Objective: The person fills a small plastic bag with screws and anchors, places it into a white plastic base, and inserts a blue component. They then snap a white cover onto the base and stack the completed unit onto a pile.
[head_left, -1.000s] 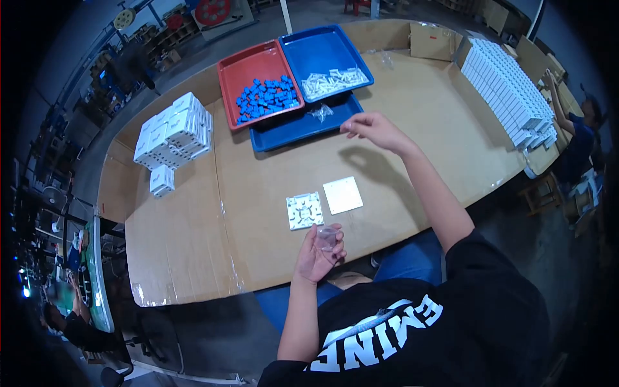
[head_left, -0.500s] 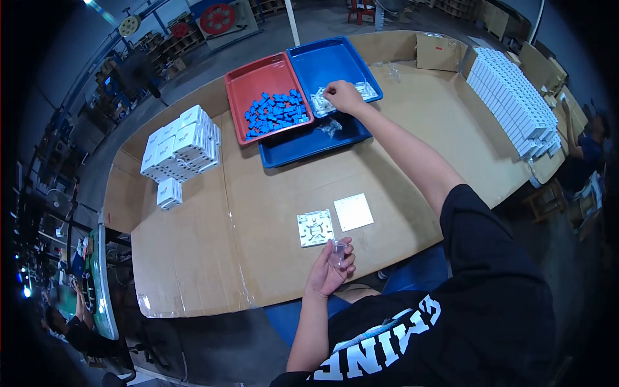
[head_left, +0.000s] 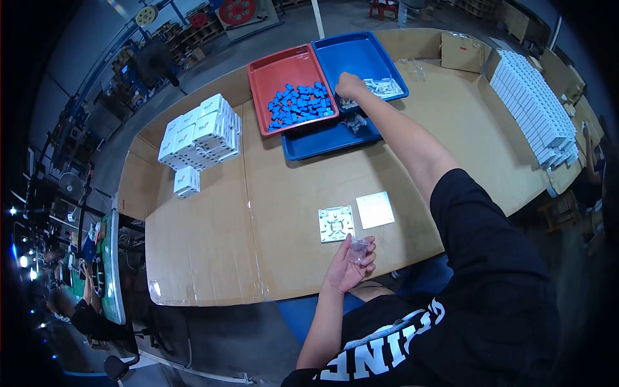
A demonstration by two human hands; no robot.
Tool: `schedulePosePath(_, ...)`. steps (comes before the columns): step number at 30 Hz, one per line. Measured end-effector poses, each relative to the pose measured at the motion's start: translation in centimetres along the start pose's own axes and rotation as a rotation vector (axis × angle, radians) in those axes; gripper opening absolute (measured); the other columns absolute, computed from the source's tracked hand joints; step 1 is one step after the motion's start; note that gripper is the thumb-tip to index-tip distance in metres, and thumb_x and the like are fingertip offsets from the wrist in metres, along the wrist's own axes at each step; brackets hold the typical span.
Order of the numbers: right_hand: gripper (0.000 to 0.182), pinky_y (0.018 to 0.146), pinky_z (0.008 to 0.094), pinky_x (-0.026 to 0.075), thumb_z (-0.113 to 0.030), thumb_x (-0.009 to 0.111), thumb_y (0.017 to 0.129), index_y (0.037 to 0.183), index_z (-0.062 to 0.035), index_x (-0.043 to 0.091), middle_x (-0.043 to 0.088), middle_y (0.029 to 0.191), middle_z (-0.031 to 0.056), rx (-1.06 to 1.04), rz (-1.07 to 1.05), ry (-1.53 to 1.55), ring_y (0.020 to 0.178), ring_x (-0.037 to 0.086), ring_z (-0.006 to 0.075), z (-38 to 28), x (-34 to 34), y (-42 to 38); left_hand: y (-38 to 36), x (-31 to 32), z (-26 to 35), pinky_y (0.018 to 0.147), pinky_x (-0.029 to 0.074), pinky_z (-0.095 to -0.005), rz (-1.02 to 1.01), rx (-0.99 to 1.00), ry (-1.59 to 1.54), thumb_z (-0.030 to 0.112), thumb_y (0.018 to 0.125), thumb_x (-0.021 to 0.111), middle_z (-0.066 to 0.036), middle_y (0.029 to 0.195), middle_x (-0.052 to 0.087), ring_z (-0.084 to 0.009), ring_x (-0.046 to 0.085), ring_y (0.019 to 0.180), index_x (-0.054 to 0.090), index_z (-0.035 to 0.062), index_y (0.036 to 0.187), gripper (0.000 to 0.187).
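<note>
Cardboard [head_left: 213, 258] lies bare left of left hand [head_left: 348, 267].

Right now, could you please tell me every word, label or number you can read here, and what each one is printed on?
"INE": white letters, upside down and cut off, on the person's black T-shirt.
White stacked boxes on the left: dark marks, too small to read.
Long row of white boxes on the right: nothing legible.

A cardboard-covered table [head_left: 290, 180] carries trays [head_left: 293, 87], white boxes [head_left: 200, 132] and two plates [head_left: 354, 218].
</note>
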State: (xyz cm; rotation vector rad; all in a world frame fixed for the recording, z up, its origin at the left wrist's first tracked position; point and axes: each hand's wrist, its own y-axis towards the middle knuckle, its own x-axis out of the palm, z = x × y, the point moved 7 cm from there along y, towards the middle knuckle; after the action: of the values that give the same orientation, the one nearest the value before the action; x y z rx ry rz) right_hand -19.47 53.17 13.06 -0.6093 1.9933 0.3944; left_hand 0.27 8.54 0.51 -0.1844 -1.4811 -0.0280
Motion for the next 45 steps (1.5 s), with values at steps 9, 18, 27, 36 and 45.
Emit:
schedulePosePath(9,0.017,0.079,0.0384,0.057,-0.017,0.082,0.076,0.085,-0.003,0.079,0.077,0.091,0.0178,-0.006,0.132,0.293,0.085,0.075,0.0303,2.8,2.1,4.6,0.0,0.0,0.0,0.077,0.049,-0.0332,0.03,-0.006,0.037,0.05,0.109,0.039,-0.006,0.107,0.058,-0.0153,0.052,0.081,0.053,-0.0018,0.136,0.06)
schedulePosePath(18,0.022,0.073,0.0307,0.054,-0.008,0.08,0.081,0.103,-0.0043,0.077,0.077,0.095,0.0073,-0.097,0.107,0.674,0.081,0.069,0.0165,1.6,0.1,1.0,0.2,0.0,0.0,0.078,0.048,-0.0356,0.064,0.001,0.068,0.052,0.109,0.04,-0.006,0.106,0.058,-0.0168,0.052,0.082,0.053,-0.0004,0.136,0.06)
schedulePosePath(27,0.021,0.07,0.025,0.05,-0.011,0.073,0.095,0.116,-0.0059,0.071,0.073,0.102,0.003,-0.344,-0.172,1.63,0.083,0.061,0.007,-2.5,-10.8,-17.1,0.1,-0.8,0.0,0.084,0.048,-0.0374,0.059,0.035,0.044,0.052,0.109,0.04,-0.007,0.103,0.064,-0.0204,0.055,0.085,0.059,0.0016,0.125,0.056)
schedulePosePath(36,0.016,0.065,0.0249,0.046,-0.01,0.071,0.096,0.111,-0.006,0.069,0.07,0.1,0.0038,-0.392,-0.226,1.697,0.079,0.058,0.0087,-1.3,-12.5,-26.2,-0.2,-1.2,0.2,0.086,0.049,-0.0359,0.028,0.117,0.028,0.048,0.109,0.042,-0.006,0.103,0.064,-0.0183,0.057,0.085,0.059,0.0026,0.129,0.052)
schedulePosePath(45,0.017,0.065,0.0194,0.044,-0.009,0.079,0.09,0.103,-0.0009,0.072,0.07,0.086,-0.0015,-0.202,-0.236,1.116,0.077,0.06,0.0039,4.8,0.3,-38.9,-0.4,-1.0,0.3,0.09,0.052,-0.0382,0.072,0.183,0.158,0.047,0.111,0.037,-0.007,0.108,0.066,-0.0193,0.061,0.09,0.056,0.0003,0.135,0.055)
